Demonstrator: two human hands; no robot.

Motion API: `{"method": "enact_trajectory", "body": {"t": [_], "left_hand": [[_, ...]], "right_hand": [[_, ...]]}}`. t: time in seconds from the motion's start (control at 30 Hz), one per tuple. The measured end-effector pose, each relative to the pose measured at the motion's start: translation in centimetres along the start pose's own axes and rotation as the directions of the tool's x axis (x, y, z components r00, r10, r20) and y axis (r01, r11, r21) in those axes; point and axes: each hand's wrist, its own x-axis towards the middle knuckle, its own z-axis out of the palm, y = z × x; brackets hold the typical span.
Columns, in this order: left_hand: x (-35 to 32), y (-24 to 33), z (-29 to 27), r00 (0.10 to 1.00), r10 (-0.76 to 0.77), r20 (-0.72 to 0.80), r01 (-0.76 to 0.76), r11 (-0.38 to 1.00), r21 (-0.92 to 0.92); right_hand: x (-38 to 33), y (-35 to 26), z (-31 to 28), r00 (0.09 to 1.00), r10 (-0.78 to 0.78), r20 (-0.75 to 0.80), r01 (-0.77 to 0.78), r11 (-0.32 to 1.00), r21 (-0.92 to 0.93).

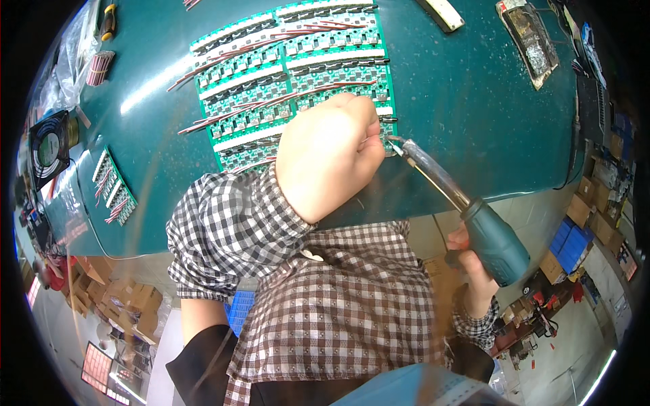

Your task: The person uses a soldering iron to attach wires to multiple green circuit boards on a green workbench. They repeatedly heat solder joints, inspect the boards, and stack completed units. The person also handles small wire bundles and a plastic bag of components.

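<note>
Head | right hand [476,268]: grip wrapped round one soldering iron [487,229] | left hand [328,145] over circuit boards [335,64]: grip, cannot tell | one fan [49,149]

The green workbench [467,95] carried a circuit-board panel [298,68]; left of that panel lay a wire bundle [101,68] and a smaller board [115,189].
</note>
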Motion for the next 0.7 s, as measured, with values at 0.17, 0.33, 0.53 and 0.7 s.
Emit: {"method": "enact_trajectory", "body": {"t": [0.17, 0.33, 0.53, 0.7], "left_hand": [[-0.05, 0.01, 0.13, 1.0, -0.009, 0.002, 0.009, 1.0, 0.026], [-0.01, 0.02, 0.06, 1.0, -0.006, 0.003, 0.006, 1.0, 0.004], [-0.02, 0.06, 0.01, 1.0, -0.009, -0.004, 0.009, 1.0, 0.007], [-0.06, 0.02, 0.14, 1.0, -0.005, -0.01, 0.005, 1.0, 0.011]], "right_hand": [[-0.02, -0.02, 0.04, 0.997, 0.072, 0.0, -0.072, 0.997, 0.021], [-0.3, -0.09, 0.28, 0.998, 0.036, -0.058, -0.034, 0.998, 0.05], [-0.13, 0.02, 0.07, 0.999, 0.024, -0.023, -0.023, 0.997, 0.074], [-0.07, -0.11, -0.12, 0.998, 0.056, 0.007, -0.056, 0.998, 0.013]]}}
